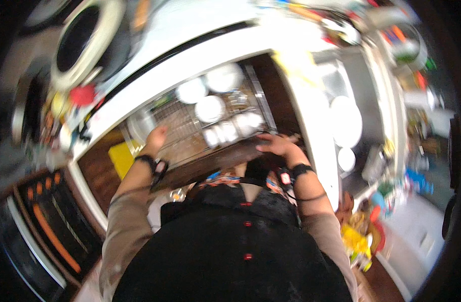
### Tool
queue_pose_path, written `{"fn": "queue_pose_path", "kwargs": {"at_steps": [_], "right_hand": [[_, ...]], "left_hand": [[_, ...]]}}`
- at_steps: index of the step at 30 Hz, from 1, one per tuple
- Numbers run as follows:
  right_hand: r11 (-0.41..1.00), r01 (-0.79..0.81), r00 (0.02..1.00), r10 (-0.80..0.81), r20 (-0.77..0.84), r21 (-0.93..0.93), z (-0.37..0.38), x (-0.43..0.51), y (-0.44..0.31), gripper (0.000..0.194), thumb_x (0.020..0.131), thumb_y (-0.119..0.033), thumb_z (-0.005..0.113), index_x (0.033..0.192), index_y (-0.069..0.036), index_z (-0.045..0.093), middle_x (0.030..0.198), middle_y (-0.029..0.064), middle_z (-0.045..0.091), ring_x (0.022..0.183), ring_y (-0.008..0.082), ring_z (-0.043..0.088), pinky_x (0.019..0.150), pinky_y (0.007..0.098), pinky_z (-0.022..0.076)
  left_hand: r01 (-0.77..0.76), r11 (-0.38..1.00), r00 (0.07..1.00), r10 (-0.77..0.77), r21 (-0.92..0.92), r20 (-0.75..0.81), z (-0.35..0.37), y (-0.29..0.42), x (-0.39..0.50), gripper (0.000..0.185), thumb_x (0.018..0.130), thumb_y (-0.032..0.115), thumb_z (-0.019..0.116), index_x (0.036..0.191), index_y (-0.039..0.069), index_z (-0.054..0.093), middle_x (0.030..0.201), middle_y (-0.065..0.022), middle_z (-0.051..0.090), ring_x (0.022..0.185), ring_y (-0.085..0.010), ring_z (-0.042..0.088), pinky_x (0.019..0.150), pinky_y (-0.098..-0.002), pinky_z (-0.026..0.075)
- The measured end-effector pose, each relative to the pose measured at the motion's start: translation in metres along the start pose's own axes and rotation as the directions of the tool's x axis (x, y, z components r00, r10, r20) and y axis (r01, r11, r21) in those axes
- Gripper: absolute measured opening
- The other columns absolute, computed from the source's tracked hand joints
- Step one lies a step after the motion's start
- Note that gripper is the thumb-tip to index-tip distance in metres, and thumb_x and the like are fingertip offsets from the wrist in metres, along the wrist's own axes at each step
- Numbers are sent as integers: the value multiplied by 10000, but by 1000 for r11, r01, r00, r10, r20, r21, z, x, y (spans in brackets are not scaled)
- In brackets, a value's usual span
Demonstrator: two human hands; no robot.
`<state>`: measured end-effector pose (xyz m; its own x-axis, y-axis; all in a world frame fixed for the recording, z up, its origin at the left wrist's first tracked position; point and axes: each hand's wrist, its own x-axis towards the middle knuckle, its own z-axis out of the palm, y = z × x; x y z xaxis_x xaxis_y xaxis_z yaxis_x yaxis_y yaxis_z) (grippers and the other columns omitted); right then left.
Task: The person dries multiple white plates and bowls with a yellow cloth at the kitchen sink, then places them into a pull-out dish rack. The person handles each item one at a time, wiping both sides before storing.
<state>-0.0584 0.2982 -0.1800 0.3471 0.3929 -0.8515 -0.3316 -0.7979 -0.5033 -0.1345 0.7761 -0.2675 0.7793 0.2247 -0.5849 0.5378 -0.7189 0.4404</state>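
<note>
A pulled-out wire dish drawer [177, 132] lies before me under the white counter. White bowls [209, 108] stand in its middle and back, and white cups [226, 132] line its front right part. My left hand [157, 139] is over the drawer's left side, beside some pale dishes [141, 122]; blur hides whether its fingers hold anything. At the drawer's front right corner is my right hand [277, 145], fingers apart, with nothing visible in them. It is close to the dark wooden drawer front [223, 153]; contact is unclear.
A white countertop [200, 56] borders the drawer. To the right, a metal sink [366, 113] has a white plate [345, 120] and a small white bowl [346, 159] at its left edge. A yellow object [121, 156] lies left of the drawer. An oven-like appliance [45, 226] stands lower left.
</note>
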Motion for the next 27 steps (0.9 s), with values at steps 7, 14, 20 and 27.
{"fn": "queue_pose_path", "kwargs": {"at_steps": [7,14,20,27], "right_hand": [[669,666,734,-513,-445,328,-70,-102,47,383,881,-247,626,1208,-52,582,1094,86,638,1017,130,558,910,276,427],[817,228,448,394,-802,529,-145,-159,237,307,868,-279,551,986,-28,683,919,127,682,863,241,642,792,319,488],[812,72,206,556,-805,579,-150,-129,316,511,791,-390,635,1143,-26,570,929,199,665,859,316,644,784,367,492],[791,6,283,585,-760,612,-172,-118,303,657,746,-413,694,1199,13,482,1008,230,643,944,346,630,824,383,489]], "left_hand": [[-226,973,961,232,-56,149,6,145,-17,250,869,185,595,1051,19,639,932,-129,675,850,-203,639,770,-300,488],[-599,796,789,606,-89,101,26,359,-37,200,905,157,556,1005,12,651,918,-110,672,834,-177,623,757,-286,476],[-689,703,646,706,-175,289,114,511,-36,239,912,157,549,1073,3,636,993,-89,667,933,-147,597,834,-264,456],[-721,693,633,666,-14,395,236,613,-17,344,914,163,479,1213,15,562,1135,-178,619,1043,-267,586,897,-310,439]]}}
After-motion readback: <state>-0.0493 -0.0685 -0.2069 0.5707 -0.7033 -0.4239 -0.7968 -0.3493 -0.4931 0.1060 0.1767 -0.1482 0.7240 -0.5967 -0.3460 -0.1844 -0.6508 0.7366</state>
